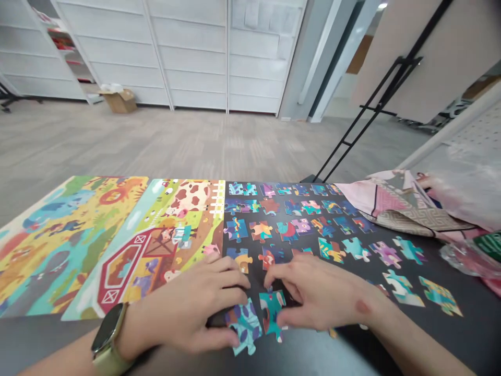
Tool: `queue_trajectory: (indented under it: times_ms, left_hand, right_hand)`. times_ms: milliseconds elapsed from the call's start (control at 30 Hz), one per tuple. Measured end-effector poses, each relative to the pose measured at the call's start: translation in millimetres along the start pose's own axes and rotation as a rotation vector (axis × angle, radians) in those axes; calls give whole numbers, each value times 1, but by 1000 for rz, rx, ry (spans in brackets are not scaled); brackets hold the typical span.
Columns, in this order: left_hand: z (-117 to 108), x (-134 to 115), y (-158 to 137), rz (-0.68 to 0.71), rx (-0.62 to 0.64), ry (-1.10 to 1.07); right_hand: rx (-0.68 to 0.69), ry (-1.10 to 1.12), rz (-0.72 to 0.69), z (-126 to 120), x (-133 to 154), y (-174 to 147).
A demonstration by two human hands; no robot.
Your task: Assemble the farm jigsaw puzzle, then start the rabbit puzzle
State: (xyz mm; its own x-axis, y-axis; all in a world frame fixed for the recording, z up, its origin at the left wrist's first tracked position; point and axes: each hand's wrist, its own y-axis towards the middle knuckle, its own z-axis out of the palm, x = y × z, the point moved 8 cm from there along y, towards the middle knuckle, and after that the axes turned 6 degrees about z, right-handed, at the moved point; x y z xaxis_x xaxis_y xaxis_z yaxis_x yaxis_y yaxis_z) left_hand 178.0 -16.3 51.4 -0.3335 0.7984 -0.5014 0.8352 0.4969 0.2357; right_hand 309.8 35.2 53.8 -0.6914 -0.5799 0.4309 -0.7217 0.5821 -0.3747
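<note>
Near the front of the dark table lies a blue puzzle piece (248,326) with leaf shapes. The thumb and fingers of my left hand (195,297) rest on its left and upper edges. Just right of it is a teal puzzle piece (270,308), close beside it; whether the two interlock I cannot make out. My right hand (319,290) grips the teal piece between the index finger at its top and the thumb at its lower right. Beyond my fingers lies a piece with an orange figure (268,257). My right hand partly covers some pieces.
Loose puzzle pieces (289,230) lie in rows across the dark table (391,324). Left stand a farm picture (160,245) and an animal picture (82,230), lying flat. A pink patterned cloth (395,201) and clear plastic packaging (465,258) are at right.
</note>
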Motion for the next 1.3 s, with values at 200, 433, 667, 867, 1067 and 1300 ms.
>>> queue_trajectory:
  times_ms: [200,433,667,867,1067,1300]
  left_hand:
    - [4,-9,0,78,88,-48]
    - [9,-2,-1,6,18,24]
    - [9,2,-1,-74,-98,74]
    - [2,0,-2,-148,-164,-71]
    - [-9,-7,-1,-40,-116,-120]
    - [2,-10,-3,17,96,-30]
  right_hand:
    - [113,-45,8,16,3,-4]
    - [99,-47,35,12,5,-7]
    - [43,-9,-3,5,8,-8]
    - [13,-6,-12,5,7,-10]
    - [-29,73,-40,-5,8,-15]
    - [-8,108,-57,-6,2,-13]
